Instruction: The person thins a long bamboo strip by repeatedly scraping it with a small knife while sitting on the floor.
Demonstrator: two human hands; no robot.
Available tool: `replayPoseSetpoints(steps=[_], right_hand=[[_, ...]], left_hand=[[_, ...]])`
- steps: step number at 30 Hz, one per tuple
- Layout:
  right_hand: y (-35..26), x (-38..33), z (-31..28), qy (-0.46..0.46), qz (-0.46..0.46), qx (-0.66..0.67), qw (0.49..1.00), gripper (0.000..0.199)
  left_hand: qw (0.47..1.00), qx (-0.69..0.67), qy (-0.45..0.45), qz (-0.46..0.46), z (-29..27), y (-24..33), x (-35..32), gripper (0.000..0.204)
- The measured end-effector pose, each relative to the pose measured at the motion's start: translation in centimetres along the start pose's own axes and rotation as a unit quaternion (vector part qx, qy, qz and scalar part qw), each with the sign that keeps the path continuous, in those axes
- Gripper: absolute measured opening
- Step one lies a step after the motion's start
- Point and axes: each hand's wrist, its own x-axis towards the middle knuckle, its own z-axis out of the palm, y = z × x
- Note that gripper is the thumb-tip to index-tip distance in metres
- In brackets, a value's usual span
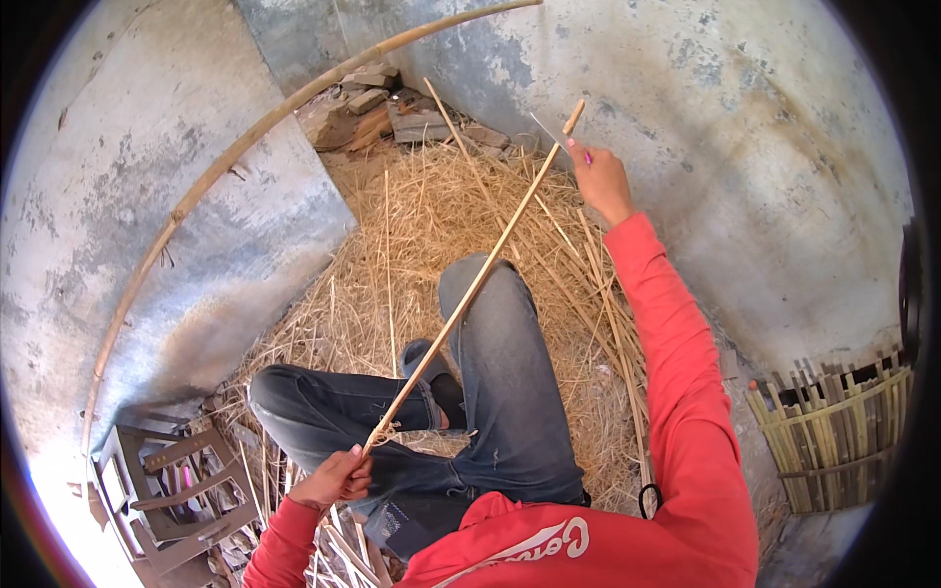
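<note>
A long, narrow bamboo strip (488,253) slants across my lap, rising from lower left to upper right over my raised knee. Its lower end is gripped in my left hand (336,477), fingers wrapped around it. A few thin curled shavings (384,431) cling to the strip just above that hand. Near the far end, my right hand (600,183) is closed on a knife, of which a bit of purple handle shows. The knife's thin blade (547,129) lies across the strip; the exact contact is too small to make out.
Straw and shavings (343,294) cover the floor, with loose bamboo strips (598,284) lying to the right. A long bamboo pole (235,149) leans along the left wall. Broken bricks (368,98) fill the far corner. A wooden frame (181,490) stands left, a slatted basket (833,431) right.
</note>
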Motion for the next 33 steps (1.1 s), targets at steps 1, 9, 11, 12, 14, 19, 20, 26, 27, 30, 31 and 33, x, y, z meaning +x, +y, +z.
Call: replayPoseSetpoints(steps=[1, 9, 11, 12, 14, 19, 20, 26, 27, 30, 31, 33], right_hand=[[-0.1, -0.4, 0.0, 0.006, -0.002, 0.005, 1.000, 0.063], [-7.1, -11.3, 1.3, -0.124, -0.051, 0.064, 0.989, 0.065], [-8.4, -13.4, 0.7, -0.169, -0.087, 0.047, 0.981, 0.050], [-8.8, -14.4, 0.5, -0.169, -0.087, 0.046, 0.981, 0.050], [-9.6, -16.2, 0.2, -0.178, -0.102, 0.092, 0.974, 0.048], [-9.8, -18.2, -0.2, -0.188, -0.110, 0.059, 0.974, 0.052], [-9.9, -18.5, -0.4, -0.196, -0.101, 0.063, 0.973, 0.054], [-10.1, -19.4, -1.0, -0.218, -0.087, 0.093, 0.968, 0.059], [-9.7, -19.2, -1.1, -0.238, -0.073, 0.096, 0.964, 0.060], [-8.9, -17.3, -1.4, -0.301, -0.036, 0.099, 0.948, 0.062], [-8.6, -16.3, -1.3, -0.300, -0.037, 0.099, 0.948, 0.062], [-7.5, -13.6, -1.3, -0.192, -0.041, 0.104, 0.975, 0.064]], left_hand=[[1.000, -0.001, -0.001, 0.000, 0.1, 0.1, 0.1, 0.055], [0.998, -0.053, -0.040, -0.018, 2.3, 1.1, 0.9, 0.055], [0.998, -0.052, -0.043, -0.013, 3.5, 2.2, 1.6, 0.055], [0.998, -0.050, -0.045, -0.007, 4.1, 2.7, 2.1, 0.054], [0.998, -0.047, -0.048, 0.002, 5.1, 3.5, 3.3, 0.055], [0.994, -0.077, -0.067, 0.026, 8.0, 6.1, 6.5, 0.055], [0.994, -0.078, -0.069, 0.027, 8.6, 6.8, 7.2, 0.055], [0.983, -0.152, -0.101, 0.031, 9.7, 8.0, 10.6, 0.052], [0.984, -0.145, -0.095, 0.038, 9.8, 8.0, 10.5, 0.053], [0.995, -0.052, -0.024, 0.086, 9.4, 7.1, 9.8, 0.052], [0.991, -0.047, -0.022, 0.125, 8.9, 6.5, 9.5, 0.052], [0.993, -0.010, -0.004, 0.116, 7.4, 4.9, 8.2, 0.051]])
